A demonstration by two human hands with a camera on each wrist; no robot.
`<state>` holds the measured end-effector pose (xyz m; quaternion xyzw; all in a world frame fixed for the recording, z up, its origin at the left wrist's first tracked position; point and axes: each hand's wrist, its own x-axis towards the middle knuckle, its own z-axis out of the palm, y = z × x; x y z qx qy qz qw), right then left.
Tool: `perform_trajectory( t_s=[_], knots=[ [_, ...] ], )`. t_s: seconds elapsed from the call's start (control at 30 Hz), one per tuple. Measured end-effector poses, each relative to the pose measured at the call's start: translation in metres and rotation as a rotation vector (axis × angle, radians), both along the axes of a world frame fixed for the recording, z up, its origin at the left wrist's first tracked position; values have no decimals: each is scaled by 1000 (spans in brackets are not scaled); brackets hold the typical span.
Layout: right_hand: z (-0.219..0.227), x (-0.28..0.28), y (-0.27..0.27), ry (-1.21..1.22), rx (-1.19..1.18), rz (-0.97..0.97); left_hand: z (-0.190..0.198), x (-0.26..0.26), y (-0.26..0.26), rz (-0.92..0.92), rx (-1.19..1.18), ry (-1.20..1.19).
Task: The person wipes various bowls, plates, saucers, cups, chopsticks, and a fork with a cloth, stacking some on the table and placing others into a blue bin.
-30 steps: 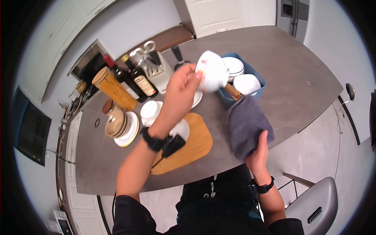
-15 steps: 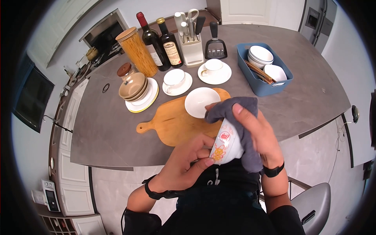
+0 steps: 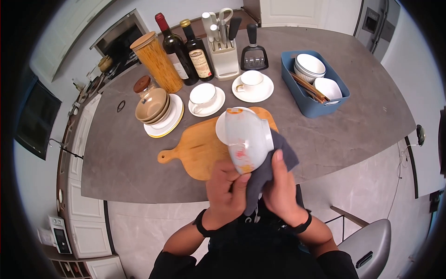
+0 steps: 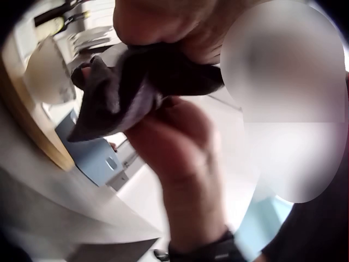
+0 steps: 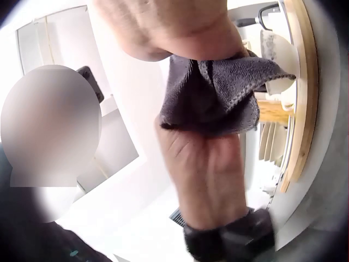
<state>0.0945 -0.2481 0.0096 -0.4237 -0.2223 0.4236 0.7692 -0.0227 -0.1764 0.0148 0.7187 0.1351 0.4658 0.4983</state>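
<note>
Tilted on its side, a white bowl with red and orange patterns (image 3: pixel 248 139) is held over the table's near edge, its foot facing right. My left hand (image 3: pixel 226 190) pinches its lower rim between thumb and fingers. A dark grey cloth (image 3: pixel 260 183) is gripped by my right hand (image 3: pixel 281 197) against the bowl's underside. Behind, partly hidden, another white bowl (image 3: pixel 221 128) sits on a wooden board (image 3: pixel 197 149). The left wrist view shows the cloth (image 4: pixel 103 106) bunched between both hands; the right wrist view shows the cloth (image 5: pixel 212 98) hanging between them.
Two white cups on saucers (image 3: pixel 208 108) (image 3: pixel 260 95) stand behind the board. Brown bowls (image 3: pixel 151 106) on white plates are at left. A blue basket (image 3: pixel 316 109) holds bowls and chopsticks. Bottles (image 3: pixel 179 60), a pasta jar (image 3: pixel 158 60) and a knife block (image 3: pixel 225 63) stand at the back.
From above the table near the basket, the patterned bowl has come down towards the body, then shifted up and left, turning its underside to view. The cloth now lies against it, both hands closer together.
</note>
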Motion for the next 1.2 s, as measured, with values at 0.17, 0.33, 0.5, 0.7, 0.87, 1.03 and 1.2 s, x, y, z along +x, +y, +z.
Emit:
perform_trajectory(
  t_s=[0.17,0.33,0.5,0.7,0.87,1.03,1.2],
  knots=[
    [1,-2,-18,-307,28,69,16,19,12,142,661,402],
    [0,23,-18,-172,-66,66,15,14,11,149,940,625],
    [-8,40,-27,24,-131,164,17,13,14,285,832,297],
    [6,51,-48,-108,-271,423,5,4,31,-253,-238,258],
    [34,71,-63,-414,49,4,-5,-8,28,-282,-803,73],
    [48,80,-21,-1767,316,299,7,1,13,-455,-1041,238],
    [24,72,-13,-1758,290,392,1,-12,17,-394,-940,127]
  ],
)
